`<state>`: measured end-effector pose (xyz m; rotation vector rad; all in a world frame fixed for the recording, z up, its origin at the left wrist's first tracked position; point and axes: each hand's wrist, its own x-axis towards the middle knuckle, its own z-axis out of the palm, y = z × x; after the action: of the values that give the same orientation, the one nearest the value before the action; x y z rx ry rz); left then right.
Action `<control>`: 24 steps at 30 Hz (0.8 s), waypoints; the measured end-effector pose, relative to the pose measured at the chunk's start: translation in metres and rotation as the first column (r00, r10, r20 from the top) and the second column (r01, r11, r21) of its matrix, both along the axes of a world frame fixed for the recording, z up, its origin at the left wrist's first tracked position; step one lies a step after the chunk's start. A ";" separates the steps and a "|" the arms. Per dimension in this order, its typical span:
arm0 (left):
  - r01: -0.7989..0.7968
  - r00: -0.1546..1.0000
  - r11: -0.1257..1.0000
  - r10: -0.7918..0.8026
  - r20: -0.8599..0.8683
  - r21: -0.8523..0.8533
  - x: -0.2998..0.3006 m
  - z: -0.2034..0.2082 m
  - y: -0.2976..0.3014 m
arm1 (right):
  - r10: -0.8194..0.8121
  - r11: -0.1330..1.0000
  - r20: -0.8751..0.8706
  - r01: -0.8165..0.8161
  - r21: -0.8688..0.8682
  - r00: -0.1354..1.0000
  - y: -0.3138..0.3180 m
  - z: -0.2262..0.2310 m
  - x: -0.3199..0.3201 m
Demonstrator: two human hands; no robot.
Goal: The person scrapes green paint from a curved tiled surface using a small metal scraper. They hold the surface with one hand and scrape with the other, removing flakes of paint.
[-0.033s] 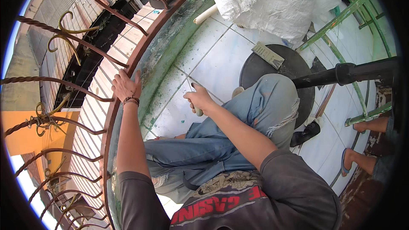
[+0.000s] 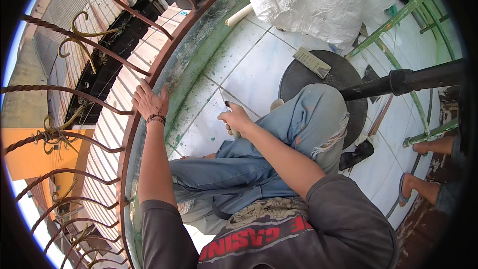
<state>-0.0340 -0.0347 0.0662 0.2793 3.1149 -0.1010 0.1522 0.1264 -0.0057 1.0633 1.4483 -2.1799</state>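
Note:
My left hand [image 2: 150,101] lies flat with fingers spread on the low ledge, at the rusty brown bottom rail [image 2: 163,60] of the railing. My right hand [image 2: 236,119] is closed round the pale handle of a scraper [image 2: 223,98], its thin blade pointing up and away from me. The blade is held over the white tiles, apart from the ledge as far as I can tell. Worn green paint covers the ledge's inner face [image 2: 199,67], and green flakes lie on the tiles [image 2: 244,65] beside it.
A white woven sack [image 2: 318,10] lies at the far end, beside a pale tube [image 2: 239,15]. Right of my knee is a round black base [image 2: 298,82] carrying a flat box [image 2: 312,62] and a black pole [image 2: 408,82]. Another person's feet [image 2: 409,187] stand at the right.
My right hand has moved slightly right and down, and the scraper blade shows more clearly. My left hand stays on the ledge, shifted only a little in the picture.

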 end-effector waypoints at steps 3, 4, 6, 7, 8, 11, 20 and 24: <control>0.084 0.982 0.982 -0.110 -0.152 -0.166 0.049 -0.035 -0.023 | 0.039 0.988 -0.051 -0.031 0.149 0.998 -0.004 -0.001 0.013; 0.092 0.995 0.988 -0.096 -0.023 -0.124 0.064 -0.037 -0.019 | 0.026 0.991 -0.096 -0.014 0.129 0.995 -0.002 -0.003 0.017; 0.089 0.970 0.995 -0.078 0.231 -0.041 0.085 -0.039 -0.015 | -0.002 0.997 -0.188 0.018 0.082 0.982 0.000 -0.008 0.019; 0.118 0.982 0.993 -0.119 0.147 0.015 0.088 -0.044 -0.019 | 0.009 0.997 -0.210 0.007 0.077 0.978 0.000 -0.011 0.020; 0.105 0.981 0.991 -0.117 0.154 0.082 0.090 -0.049 -0.022 | -0.027 0.996 -0.188 0.010 -0.092 0.982 0.000 -0.014 0.020; 0.109 0.984 0.917 -0.154 0.090 0.383 0.101 -0.053 -0.027 | 0.018 0.896 -0.197 -0.103 -0.432 0.980 -0.003 0.009 0.025; -0.637 0.749 0.283 0.009 0.662 0.717 0.126 -0.065 0.002 | 0.500 0.860 -0.118 -0.477 0.179 0.858 0.031 0.055 0.018; -0.582 0.699 0.472 -0.126 0.704 0.662 0.124 -0.060 0.005 | 0.591 0.750 -0.016 -0.542 0.379 0.807 0.074 0.076 -0.015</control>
<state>0.0901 -0.0297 0.0064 -0.1606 2.1046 1.3069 0.1370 0.2007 0.0702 0.4576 1.9707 -1.6015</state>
